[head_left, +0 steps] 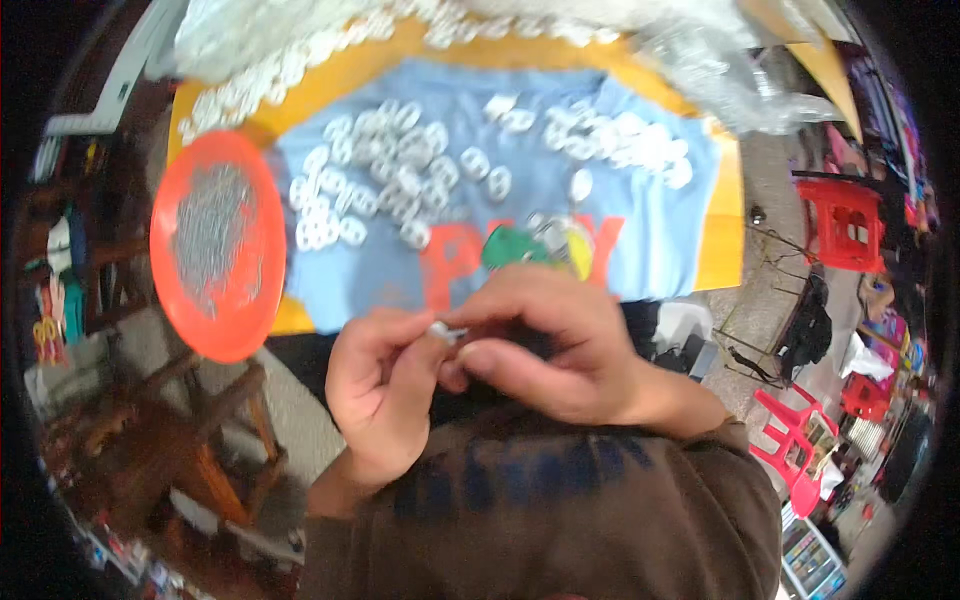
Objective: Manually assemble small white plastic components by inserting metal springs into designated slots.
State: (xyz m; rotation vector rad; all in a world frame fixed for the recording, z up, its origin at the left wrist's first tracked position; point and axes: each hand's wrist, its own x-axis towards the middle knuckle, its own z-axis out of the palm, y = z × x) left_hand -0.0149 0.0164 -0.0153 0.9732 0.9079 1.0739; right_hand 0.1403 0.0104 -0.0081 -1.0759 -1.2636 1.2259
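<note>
While I watch from the head cam, I take the blue cloth (660, 240) as landmark. Far left of it sits an orange plate (185, 320) w/ a heap of small grey bits (212, 238). On the cloth's left and top parts lie lots of white plastic rings (385, 170), scattered. Just below the cloth's lower edge, left hand (385, 385) is curled narrow, fingertips pinching a small silvery piece (447, 331). Right hand (545, 345) meets it there, thumb and fingers closed on the same piece, so both hands touch. Can't tell what the piece is exactly, too small. Above the cloth, clear plastic bags (720, 70). Well right of the cloth, red plastic stools (845, 225) on the floor.
</note>
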